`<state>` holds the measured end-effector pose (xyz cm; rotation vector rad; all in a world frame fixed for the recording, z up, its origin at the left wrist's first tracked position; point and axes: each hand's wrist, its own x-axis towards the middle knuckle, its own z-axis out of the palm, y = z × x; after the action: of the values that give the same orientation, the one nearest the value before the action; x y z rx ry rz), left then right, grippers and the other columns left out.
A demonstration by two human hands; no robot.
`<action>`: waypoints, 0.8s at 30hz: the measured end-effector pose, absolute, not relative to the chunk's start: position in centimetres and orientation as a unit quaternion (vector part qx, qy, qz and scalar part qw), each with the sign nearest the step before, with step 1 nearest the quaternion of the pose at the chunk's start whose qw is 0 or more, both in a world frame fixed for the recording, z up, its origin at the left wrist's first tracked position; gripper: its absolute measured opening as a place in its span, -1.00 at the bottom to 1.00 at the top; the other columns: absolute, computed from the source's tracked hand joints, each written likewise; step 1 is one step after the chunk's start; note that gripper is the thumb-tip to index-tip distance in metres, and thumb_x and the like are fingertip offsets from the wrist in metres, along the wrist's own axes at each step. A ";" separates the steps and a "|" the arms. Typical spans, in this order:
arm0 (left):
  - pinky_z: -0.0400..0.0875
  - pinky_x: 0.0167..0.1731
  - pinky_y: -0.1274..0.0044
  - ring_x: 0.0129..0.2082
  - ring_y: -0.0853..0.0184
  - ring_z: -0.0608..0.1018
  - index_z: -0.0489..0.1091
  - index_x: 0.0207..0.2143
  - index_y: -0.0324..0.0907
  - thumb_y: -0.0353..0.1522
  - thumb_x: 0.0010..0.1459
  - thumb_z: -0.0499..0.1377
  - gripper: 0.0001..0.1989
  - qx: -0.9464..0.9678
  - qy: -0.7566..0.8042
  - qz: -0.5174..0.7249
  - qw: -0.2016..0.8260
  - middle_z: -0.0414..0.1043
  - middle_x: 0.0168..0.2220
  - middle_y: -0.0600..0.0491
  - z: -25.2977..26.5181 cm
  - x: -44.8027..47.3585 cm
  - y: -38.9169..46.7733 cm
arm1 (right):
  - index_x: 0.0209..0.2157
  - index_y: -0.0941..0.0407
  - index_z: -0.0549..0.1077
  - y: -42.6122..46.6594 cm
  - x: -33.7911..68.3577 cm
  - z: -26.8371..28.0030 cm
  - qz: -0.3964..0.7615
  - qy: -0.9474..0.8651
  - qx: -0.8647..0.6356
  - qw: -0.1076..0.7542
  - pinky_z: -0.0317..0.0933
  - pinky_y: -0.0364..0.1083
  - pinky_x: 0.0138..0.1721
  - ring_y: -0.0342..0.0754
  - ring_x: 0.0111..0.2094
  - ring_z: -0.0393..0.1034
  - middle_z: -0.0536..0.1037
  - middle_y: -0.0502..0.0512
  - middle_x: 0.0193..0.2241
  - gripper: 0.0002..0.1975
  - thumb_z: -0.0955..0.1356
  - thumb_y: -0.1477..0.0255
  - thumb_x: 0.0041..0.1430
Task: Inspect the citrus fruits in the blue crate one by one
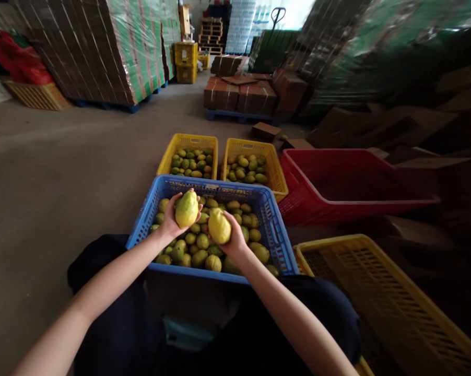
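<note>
Above a blue plastic crate (278, 245) between my knees, each of my hands holds one fruit. My left hand (172, 215), palm up, has its fingers curled round a yellow-green lemon (187, 210). A yellower lemon (220, 226) with a bumpy skin is gripped from the right side by my right hand (235, 237). The two lemons are apart, side by side. Below them, many green and yellow lemons (202, 241) fill the bottom of the blue crate.
Two yellow crates (196, 138) with lemons stand beyond the blue one. A red bin (337, 209) is to the right, with another yellow crate (337, 241) nearer me. Stacked cartons on a blue pallet (239, 116) and a wrapped stack (137, 52) stand farther back.
</note>
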<state>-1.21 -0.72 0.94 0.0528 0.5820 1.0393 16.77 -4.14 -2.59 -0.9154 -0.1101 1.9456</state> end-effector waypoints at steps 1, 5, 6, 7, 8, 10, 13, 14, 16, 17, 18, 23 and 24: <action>0.54 -0.43 0.43 -0.38 0.21 0.64 0.44 0.08 -0.10 -0.27 0.30 0.00 -0.62 0.027 0.273 0.491 0.827 0.60 -0.32 -0.01 1.1 -1.3 -0.7 | -0.27 0.14 0.46 -4.3 16.4 -3.2 0.802 -0.056 -0.399 0.441 0.39 -0.10 -0.62 -0.03 -0.60 0.50 0.60 0.07 -0.52 -0.80 0.34 0.28 0.21; 0.56 -0.41 0.42 -0.35 0.20 0.65 0.43 0.07 -0.16 -0.28 0.28 -0.01 -0.60 0.040 0.273 0.497 0.823 0.61 -0.30 -0.05 1.4 -2.0 -0.1 | -0.28 0.15 0.43 -5.3 14.8 -5.4 0.809 -0.083 -0.497 0.303 0.34 -0.12 -0.65 -0.07 -0.63 0.47 0.55 0.02 -0.59 -0.83 0.39 0.33 0.20; 0.56 -0.41 0.42 -0.34 0.19 0.66 0.43 0.08 -0.19 -0.28 0.27 -0.01 -0.59 0.045 0.278 0.494 0.823 0.62 -0.29 -0.07 1.3 -2.1 0.2 | -0.29 0.16 0.43 -5.6 14.5 -5.7 0.806 -0.084 -0.512 0.284 0.34 -0.11 -0.65 -0.06 -0.63 0.46 0.55 0.03 -0.59 -0.83 0.41 0.35 0.18; 0.57 -0.42 0.41 -0.34 0.17 0.66 0.43 0.08 -0.23 -0.29 0.27 -0.01 -0.58 0.053 0.287 0.486 0.824 0.62 -0.28 -0.11 1.1 -2.3 0.5 | -0.29 0.15 0.43 -5.9 14.1 -5.9 0.803 -0.082 -0.522 0.276 0.34 -0.10 -0.65 -0.05 -0.63 0.46 0.55 0.04 -0.58 -0.84 0.43 0.36 0.16; 0.58 -0.44 0.41 -0.35 0.15 0.66 0.43 0.08 -0.27 -0.30 0.26 0.00 -0.57 0.064 0.303 0.470 0.827 0.62 -0.28 -0.15 0.7 -2.5 0.9 | -0.30 0.14 0.43 -6.0 13.9 -5.9 0.799 -0.078 -0.529 0.275 0.34 -0.08 -0.63 -0.06 -0.63 0.45 0.55 0.03 -0.57 -0.84 0.44 0.37 0.15; 0.55 -0.56 0.43 -0.46 0.14 0.65 0.43 0.07 -0.35 -0.32 0.24 0.02 -0.57 0.101 0.358 0.409 0.834 0.61 -0.35 -0.19 -0.1 -2.7 1.5 | -0.30 0.10 0.42 -5.9 13.9 -5.7 0.781 -0.068 -0.547 0.295 0.36 -0.09 -0.59 -0.09 -0.62 0.44 0.53 -0.02 -0.57 -0.84 0.43 0.33 0.16; 0.38 -0.80 0.51 -0.71 0.19 0.53 0.47 -0.03 -0.39 -0.28 0.26 0.03 -0.59 0.167 0.481 0.272 0.817 0.52 -0.57 -0.11 -2.0 -2.9 1.3 | -0.30 0.07 0.38 -4.8 15.1 -4.7 0.737 -0.046 -0.571 0.359 0.40 -0.12 -0.53 -0.13 -0.60 0.44 0.49 -0.09 -0.59 -0.83 0.37 0.26 0.22; 0.33 -0.84 0.53 -0.76 0.21 0.49 0.48 -0.07 -0.39 -0.25 0.28 0.02 -0.59 0.178 0.510 0.242 0.806 0.48 -0.62 -0.07 -2.6 -2.9 0.8 | -0.31 0.07 0.37 -4.4 15.8 -4.2 0.719 -0.035 -0.579 0.381 0.40 -0.12 -0.53 -0.12 -0.60 0.44 0.48 -0.09 -0.60 -0.82 0.34 0.25 0.24; 0.32 -0.83 0.55 -0.77 0.22 0.49 0.49 -0.11 -0.35 -0.22 0.32 -0.02 -0.58 0.178 0.538 0.222 0.794 0.43 -0.66 0.00 -3.8 -2.5 -0.7 | -0.33 0.07 0.36 -3.6 17.3 -3.4 0.694 -0.013 -0.580 0.426 0.41 -0.12 -0.54 -0.11 -0.60 0.44 0.49 -0.07 -0.62 -0.82 0.32 0.25 0.25; 0.34 -0.80 0.55 -0.73 0.21 0.52 0.48 -0.12 -0.32 -0.24 0.34 -0.06 -0.59 0.171 0.539 0.224 0.794 0.43 -0.64 0.01 -4.3 -2.2 -1.4 | -0.33 0.07 0.36 -3.3 18.1 -3.0 0.687 -0.003 -0.573 0.447 0.41 -0.11 -0.55 -0.10 -0.60 0.45 0.50 -0.05 -0.62 -0.82 0.31 0.26 0.25; 0.38 -0.76 0.54 -0.67 0.20 0.56 0.47 -0.11 -0.28 -0.27 0.36 -0.11 -0.60 0.163 0.538 0.224 0.796 0.45 -0.61 0.02 -4.6 -1.9 -2.0 | -0.34 0.07 0.37 -3.1 18.8 -2.6 0.682 0.007 -0.565 0.464 0.41 -0.10 -0.56 -0.09 -0.60 0.45 0.51 -0.04 -0.62 -0.82 0.32 0.26 0.24; 0.52 -0.61 0.49 -0.56 0.18 0.63 0.41 0.03 -0.34 -0.28 0.37 -0.10 -0.59 0.157 0.498 0.254 0.814 0.54 -0.48 -0.09 -2.8 -2.4 -0.2 | -0.35 0.08 0.39 -3.1 20.1 -2.3 0.709 0.030 -0.515 0.481 0.41 -0.06 -0.56 -0.02 -0.58 0.48 0.54 0.02 -0.61 -0.83 0.33 0.27 0.19; 0.54 -0.58 0.50 -0.53 0.18 0.64 0.38 0.07 -0.37 -0.25 0.36 -0.05 -0.57 0.163 0.478 0.293 0.812 0.56 -0.43 -0.13 -1.9 -3.1 0.9 | -0.35 0.09 0.40 -3.2 20.1 -2.4 0.718 0.030 -0.504 0.478 0.41 -0.06 -0.56 -0.02 -0.57 0.49 0.54 0.03 -0.60 -0.83 0.34 0.27 0.18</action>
<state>-3.08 0.93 -1.92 0.3474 1.0212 0.6260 20.05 -3.24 -2.44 -1.2311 0.0743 1.7540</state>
